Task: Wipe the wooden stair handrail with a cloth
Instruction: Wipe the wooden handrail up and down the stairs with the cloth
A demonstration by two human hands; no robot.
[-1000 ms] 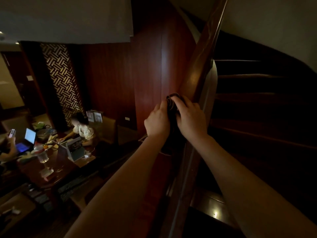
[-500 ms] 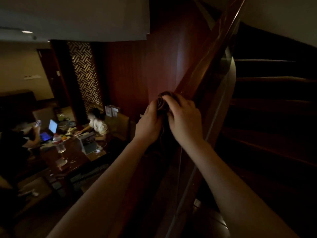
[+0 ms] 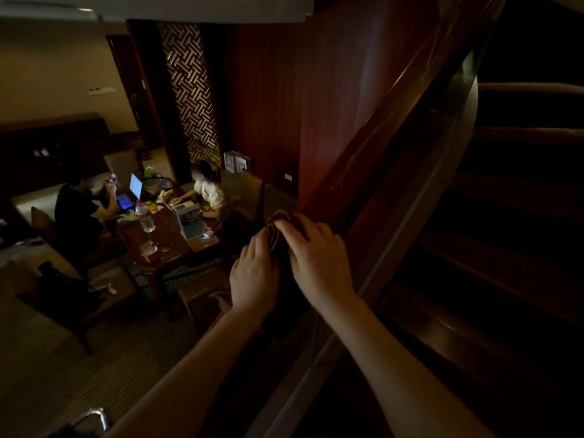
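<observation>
- A dark, bunched-up cloth (image 3: 278, 226) is held between two bare hands, just beside the left edge of the handrail.
- The left hand (image 3: 254, 276) is curled around the left side of the cloth, with the fingers bent over the folds.
- The right hand (image 3: 319, 260) is laid over the right side of the cloth, and the cloth is pinched under its bent fingers.
- The long, shiny, red-brown wooden stair handrail (image 3: 407, 99) is seen running up from the hands to the top right corner.
- The part of the cloth under the hands is too dark to be seen well, so it cannot be told if the wood is touched by it.
- A clear glass panel (image 3: 442, 172) is seen under the handrail, with a pale edge that bends down to the lower left.
- Dark wooden stair steps (image 3: 521, 197) are seen on the right side.
- A tall red-brown wooden wall (image 3: 278, 90) is seen behind the hands.
- A dark wooden bench (image 3: 164, 235) is seen far below on the left, with an open laptop with a bright screen (image 3: 134, 188) and a clear plastic water bottle (image 3: 145, 218) on it.
- Two people are seated at the bench, one in a dark shirt (image 3: 76, 213) and one in a light top (image 3: 210, 192).
</observation>
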